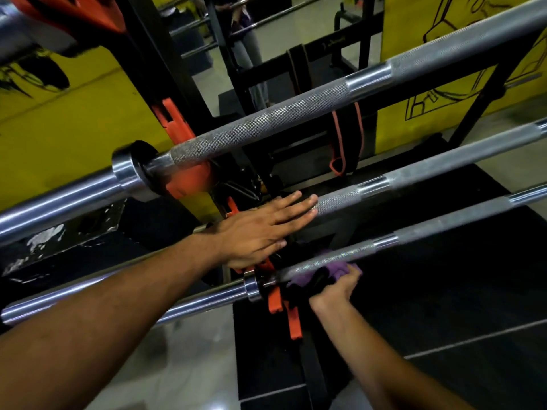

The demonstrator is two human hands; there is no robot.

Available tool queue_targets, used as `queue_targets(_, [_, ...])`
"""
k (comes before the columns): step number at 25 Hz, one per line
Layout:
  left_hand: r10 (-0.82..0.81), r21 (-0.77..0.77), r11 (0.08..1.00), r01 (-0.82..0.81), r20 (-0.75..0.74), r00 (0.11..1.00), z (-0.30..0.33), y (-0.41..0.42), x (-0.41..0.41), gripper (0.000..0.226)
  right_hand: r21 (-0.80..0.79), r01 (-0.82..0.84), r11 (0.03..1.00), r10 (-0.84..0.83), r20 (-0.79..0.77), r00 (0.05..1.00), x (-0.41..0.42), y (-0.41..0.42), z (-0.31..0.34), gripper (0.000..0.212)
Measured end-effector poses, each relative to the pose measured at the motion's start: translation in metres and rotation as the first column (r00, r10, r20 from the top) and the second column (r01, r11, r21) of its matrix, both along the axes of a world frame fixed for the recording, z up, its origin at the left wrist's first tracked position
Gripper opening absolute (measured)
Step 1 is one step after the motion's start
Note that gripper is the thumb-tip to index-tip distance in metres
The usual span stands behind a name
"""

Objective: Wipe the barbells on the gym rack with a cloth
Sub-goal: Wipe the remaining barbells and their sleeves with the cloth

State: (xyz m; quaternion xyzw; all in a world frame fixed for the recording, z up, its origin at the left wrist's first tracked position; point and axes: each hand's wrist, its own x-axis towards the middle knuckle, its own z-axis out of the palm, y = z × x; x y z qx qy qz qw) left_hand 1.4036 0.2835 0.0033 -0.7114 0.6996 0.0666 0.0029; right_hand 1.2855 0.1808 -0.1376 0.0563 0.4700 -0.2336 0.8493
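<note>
Right hand (336,287) apparently presses purple cloth (328,269) against lowest barbell (414,235).

Head-worn view, down onto barbells (296,113)

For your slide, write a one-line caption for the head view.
Right hand wipes the lowest barbell with a purple cloth; left hand rests flat on the barbell above.

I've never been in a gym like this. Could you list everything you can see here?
Barbells: at least four, silver steel, lying across the rack.
Rack: one, black frame with orange hooks.
Cloth: one, purple, under the nearest bar.
Bands: black and reddish, hanging behind the bars.
Walls: yellow with black drawings.
Left hand: flat, fingers on the second bar.
Right hand: grips the cloth.
</note>
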Motion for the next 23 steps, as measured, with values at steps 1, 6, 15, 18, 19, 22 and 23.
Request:
queue_targets(1, [0.003, -0.004, 1.000, -0.003, 0.003, 1.000, 0.001, 0.000, -0.001, 0.063, -0.043, 0.047, 0.998, -0.047, -0.014, 0.999, -0.003, -0.020, -0.006, 0.034])
queue_targets(6, [0.012, -0.002, 1.000, -0.012, 0.013, 1.000, 0.003, -0.001, -0.006, 0.062, -0.162, 0.245, 0.956, -0.245, 0.020, 0.969, -0.002, -0.132, -0.106, 0.045])
queue_targets(15, [0.022, 0.031, 0.999, -0.023, 0.024, 0.999, 0.003, 0.000, -0.005, 0.063, -0.111, 0.041, 0.993, -0.042, -0.003, 0.999, -0.016, -0.048, 0.016, 0.042])
queue_targets(18, [0.026, 0.045, 0.999, -0.028, 0.036, 0.999, 0.006, 0.000, -0.007, 0.063, -0.054, -0.233, 0.971, 0.236, 0.069, 0.969, -0.014, 0.015, 0.014, 0.060])
queue_targets(19, [0.028, 0.043, 0.999, -0.029, 0.036, 0.999, 0.007, -0.001, -0.008, 0.062, -0.075, -0.302, 0.950, 0.309, 0.119, 0.944, -0.016, 0.031, 0.018, 0.060])
queue_targets(22, [0.028, 0.023, 0.999, -0.029, 0.022, 0.999, 0.008, -0.002, -0.010, 0.062, -0.052, -0.306, 0.951, 0.310, 0.117, 0.943, -0.025, 0.023, 0.019, 0.045])
queue_targets(23, [0.026, 0.018, 0.999, -0.027, 0.022, 0.999, 0.008, -0.001, -0.010, 0.062, -0.036, -0.264, 0.964, 0.266, 0.092, 0.960, -0.026, 0.006, 0.018, 0.041])
